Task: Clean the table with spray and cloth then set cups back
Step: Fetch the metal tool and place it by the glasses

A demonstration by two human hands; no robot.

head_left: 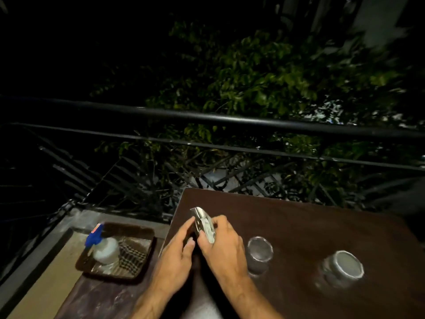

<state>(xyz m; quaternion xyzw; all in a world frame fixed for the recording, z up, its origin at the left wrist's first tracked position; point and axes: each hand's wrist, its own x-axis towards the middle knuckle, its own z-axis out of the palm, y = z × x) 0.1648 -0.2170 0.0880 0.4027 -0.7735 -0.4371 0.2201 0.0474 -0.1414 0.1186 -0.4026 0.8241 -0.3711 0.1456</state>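
Over the near left corner of the dark brown table (310,226), my left hand (177,252) and my right hand (220,240) together hold a shiny steel cup (203,218), tilted, with its rim pointing up and left. Two more steel cups stand on the table to the right: one (259,253) close to my right hand, another (342,268) farther right. A spray bottle (103,245) with a blue trigger head stands in a dark tray (92,265) to the left, beside a checked cloth (133,254).
The tray rests on a lower brown surface (96,298) left of the table. A black metal railing (230,119) runs behind the table, with leafy branches (264,72) beyond it in the dark. A concrete ledge (57,233) lies at the left.
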